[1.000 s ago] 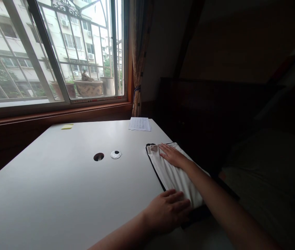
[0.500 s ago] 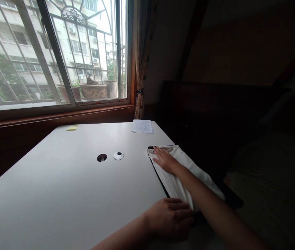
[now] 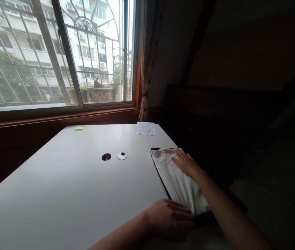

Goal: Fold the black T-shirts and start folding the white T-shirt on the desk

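A barred window (image 3: 85, 52) in a sliding frame fills the upper left, with potted plants (image 3: 100, 93) on its outer ledge and a pale apartment building (image 3: 35, 45) and trees beyond it. Daylight from it lights the white table (image 3: 85, 180), while a patterned curtain (image 3: 144, 69), tied back, hangs at the window's right edge beside a wooden frame. Brown wood paneling (image 3: 33, 139) runs below the sill, and the right side of the room sinks into deep shadow, its furniture too dark to make out.

Cloth (image 3: 172, 178) at right on the table (image 3: 85, 184) in my feed, papers (image 3: 145, 128) beyond it, sticky notes (image 3: 79, 128) far left, window (image 3: 95, 59) behind
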A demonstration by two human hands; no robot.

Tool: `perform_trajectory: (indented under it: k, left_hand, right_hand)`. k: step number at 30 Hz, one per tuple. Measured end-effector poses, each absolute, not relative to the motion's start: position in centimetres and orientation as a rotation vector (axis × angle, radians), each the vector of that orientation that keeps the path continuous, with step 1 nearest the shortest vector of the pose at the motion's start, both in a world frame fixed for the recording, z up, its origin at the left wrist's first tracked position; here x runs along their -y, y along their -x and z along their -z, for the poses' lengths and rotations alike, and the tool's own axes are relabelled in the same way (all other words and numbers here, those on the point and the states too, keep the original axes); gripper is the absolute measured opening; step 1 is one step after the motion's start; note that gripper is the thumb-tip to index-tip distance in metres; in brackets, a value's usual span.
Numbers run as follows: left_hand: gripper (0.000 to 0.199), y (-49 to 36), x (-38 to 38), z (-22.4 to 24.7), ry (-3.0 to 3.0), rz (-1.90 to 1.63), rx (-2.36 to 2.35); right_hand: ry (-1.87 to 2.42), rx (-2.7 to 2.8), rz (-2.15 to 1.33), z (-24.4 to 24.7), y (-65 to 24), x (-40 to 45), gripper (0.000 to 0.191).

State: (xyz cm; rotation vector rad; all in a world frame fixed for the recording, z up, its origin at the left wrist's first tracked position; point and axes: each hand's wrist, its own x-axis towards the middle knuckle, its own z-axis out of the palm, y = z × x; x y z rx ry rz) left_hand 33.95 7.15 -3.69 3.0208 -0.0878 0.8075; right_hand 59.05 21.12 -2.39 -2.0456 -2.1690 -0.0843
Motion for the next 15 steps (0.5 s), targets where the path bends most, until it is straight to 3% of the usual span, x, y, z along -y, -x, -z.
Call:
perform_trajectory:
  k: [9, 15]
  left_hand:
    - [0.035, -32.5, -7.3, 2.1, -3.003, -0.662, 0.148]
    - [0.057, -24.1, -7.3, -1.3, -2.926, -0.516, -0.208]
  right_hand:
    - [2.082, 2.182, 0.132, 2.6, -59.0, -19.8, 0.061]
    - [1.791, 2.356, 0.078, 2.0, -55.1, -16.4, 0.057]
